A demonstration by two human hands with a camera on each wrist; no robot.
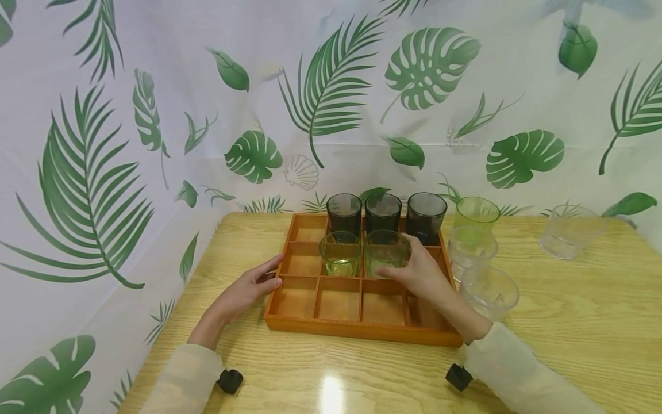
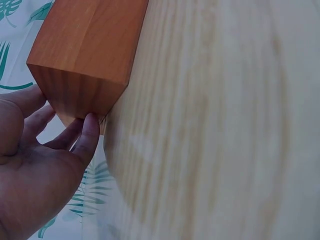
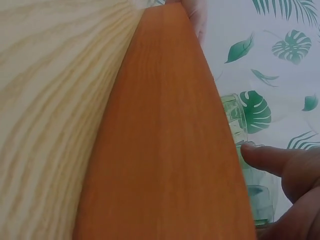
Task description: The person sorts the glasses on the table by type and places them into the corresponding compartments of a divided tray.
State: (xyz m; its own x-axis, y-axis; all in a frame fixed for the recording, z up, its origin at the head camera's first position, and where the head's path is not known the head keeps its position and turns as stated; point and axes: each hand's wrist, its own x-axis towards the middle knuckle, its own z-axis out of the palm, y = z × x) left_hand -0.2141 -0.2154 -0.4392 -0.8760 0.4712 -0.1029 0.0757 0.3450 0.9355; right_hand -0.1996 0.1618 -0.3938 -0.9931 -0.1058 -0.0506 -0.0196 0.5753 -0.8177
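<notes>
A brown wooden tray with several compartments lies on the table. My left hand rests its fingertips against the tray's left side; the left wrist view shows these fingers touching the outer wall near a corner. My right hand grips a light green glass between thumb and fingers, in the middle row, third compartment from the left. Another green glass stands just left of it. Behind them, a left dark glass, a middle dark glass and a right dark glass occupy the back row.
Right of the tray stand a green glass, a clear glass and a nearer clear glass, close to its edge. Farther right is another clear glass. A leaf-printed curtain hangs behind the wooden table.
</notes>
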